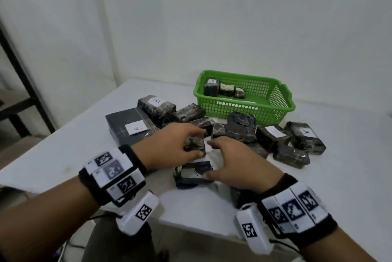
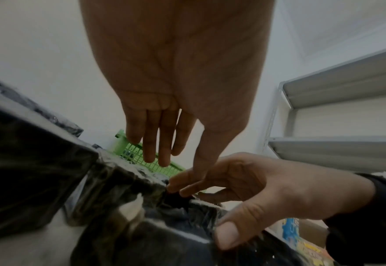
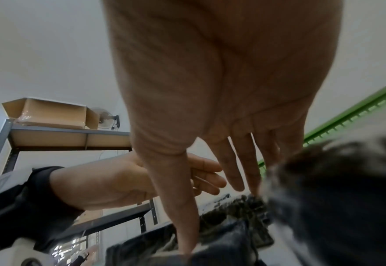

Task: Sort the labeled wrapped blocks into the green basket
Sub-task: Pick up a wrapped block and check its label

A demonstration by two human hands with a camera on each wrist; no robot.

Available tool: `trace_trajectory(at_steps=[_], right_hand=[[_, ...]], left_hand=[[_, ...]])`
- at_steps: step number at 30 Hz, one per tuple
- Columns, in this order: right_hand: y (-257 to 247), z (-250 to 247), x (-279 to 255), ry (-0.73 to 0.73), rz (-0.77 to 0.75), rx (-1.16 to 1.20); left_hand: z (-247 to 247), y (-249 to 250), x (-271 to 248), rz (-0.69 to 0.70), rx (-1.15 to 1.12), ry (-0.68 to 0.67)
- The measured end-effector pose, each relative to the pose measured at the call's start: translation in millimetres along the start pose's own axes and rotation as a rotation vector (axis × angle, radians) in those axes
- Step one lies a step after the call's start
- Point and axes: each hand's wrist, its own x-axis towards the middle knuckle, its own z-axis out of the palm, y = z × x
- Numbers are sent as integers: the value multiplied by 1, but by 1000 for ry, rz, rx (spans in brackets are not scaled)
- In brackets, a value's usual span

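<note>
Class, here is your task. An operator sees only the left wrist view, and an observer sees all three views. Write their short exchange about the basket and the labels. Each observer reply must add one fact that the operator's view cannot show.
Operator: I can see only a corner of the green basket past the fingers. Is anything in it?
Observer: Yes. The head view shows three wrapped blocks inside, bunched at the basket's left end.
Operator: The wrapped blocks near me show no letters. Can you read any label?
Observer: In the head view, the block labelled B lies on the table left of the basket.
</note>
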Motion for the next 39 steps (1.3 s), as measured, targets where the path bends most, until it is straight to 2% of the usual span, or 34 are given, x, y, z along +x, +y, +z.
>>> trace_trajectory(at_steps=[5,9,12,17,20,23,27,32,36,39], right_hand=[[-4,18,3,-112,-35,-103],[-5,18,6,-112,-42,-59],[2,14,6,-67,-29,20],[19,-10,2,83,-37,184],[32,-26,4,171,-38,441],[41,-37,12,254,-68,700],[49,-46,23,386,-104,940],[66,-60,37,449,-124,1037],[74,-66,49,559,-141,1072],[81,-69,56,572,-140,1080]], left_hand=[[15,2,-10,9,68,-98],[23,5,-12,14,215,-151],[26,4,-13,21,238,-120],[10,-5,-6,-29,-46,-19],[-3,-9,6,-81,-333,75],[-8,-7,26,-58,-536,107],[-14,5,52,-1,-672,189],[-16,11,82,42,-794,213],[-12,10,102,69,-865,244],[-6,7,113,81,-938,261]])
